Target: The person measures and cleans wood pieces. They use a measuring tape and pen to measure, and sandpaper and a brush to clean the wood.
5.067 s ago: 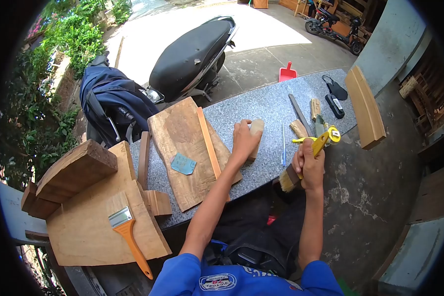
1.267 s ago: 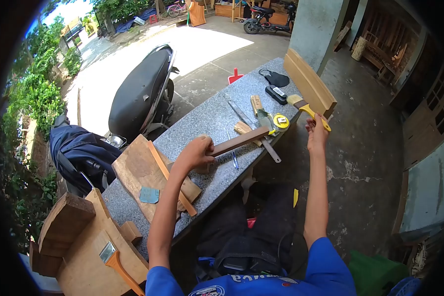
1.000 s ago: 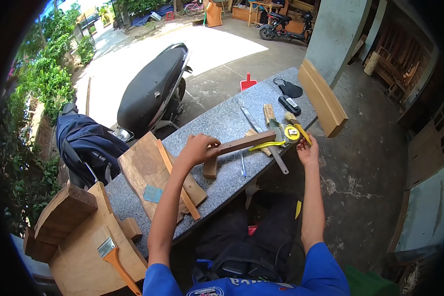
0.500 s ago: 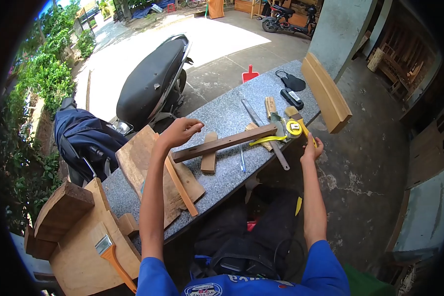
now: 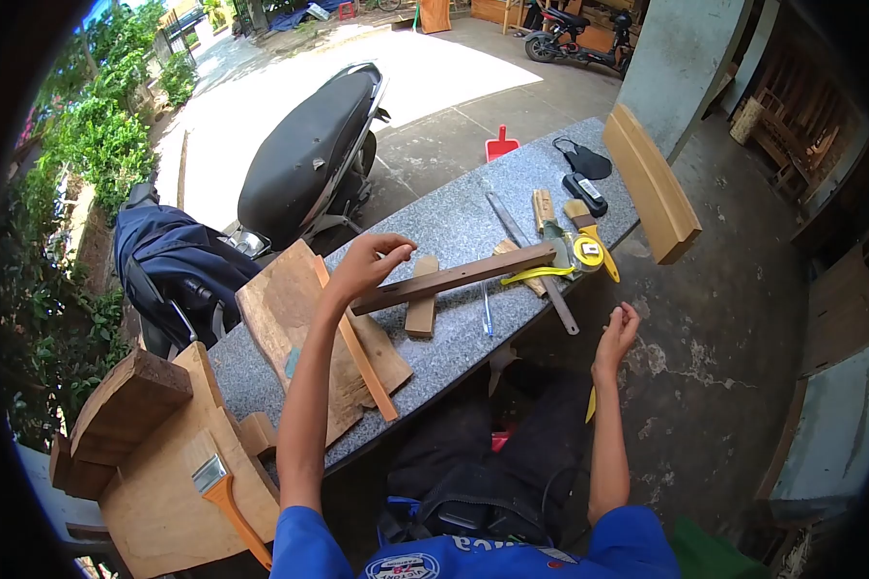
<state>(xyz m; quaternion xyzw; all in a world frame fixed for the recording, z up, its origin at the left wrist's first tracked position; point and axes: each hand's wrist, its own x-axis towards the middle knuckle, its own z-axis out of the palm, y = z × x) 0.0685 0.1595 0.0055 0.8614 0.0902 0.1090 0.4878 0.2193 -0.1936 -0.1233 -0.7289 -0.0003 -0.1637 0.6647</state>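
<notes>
My left hand [image 5: 369, 265] is over the near end of a dark wooden bar [image 5: 459, 278], thumb and fingers loosely apart, with nothing visible in it. The bar lies slanted across a small wood block [image 5: 421, 307]. My right hand [image 5: 616, 340] is in the air beyond the table's edge, open and loosely bent, with nothing seen in it. Above it, a paintbrush [image 5: 589, 224] with a yellow handle rests at the edge, beside a yellow tape measure [image 5: 587, 251] whose blade is partly out. A metal ruler [image 5: 526, 253] passes beneath the bar, and a pen [image 5: 488, 309] is nearby.
Several boards lie on the granite table [image 5: 454, 203], including a wide rough plank [image 5: 280, 299] and a thin strip [image 5: 362, 362]. A second brush [image 5: 227, 502] with an orange handle rests on curved wood. A black mask [image 5: 589, 159] is farther off. A motorbike [image 5: 309, 154] stands behind the table.
My right hand has let go of the yellow-handled paintbrush and drawn back toward my body. My left hand's fingers have straightened a little above the bar. The view has shifted slightly.
</notes>
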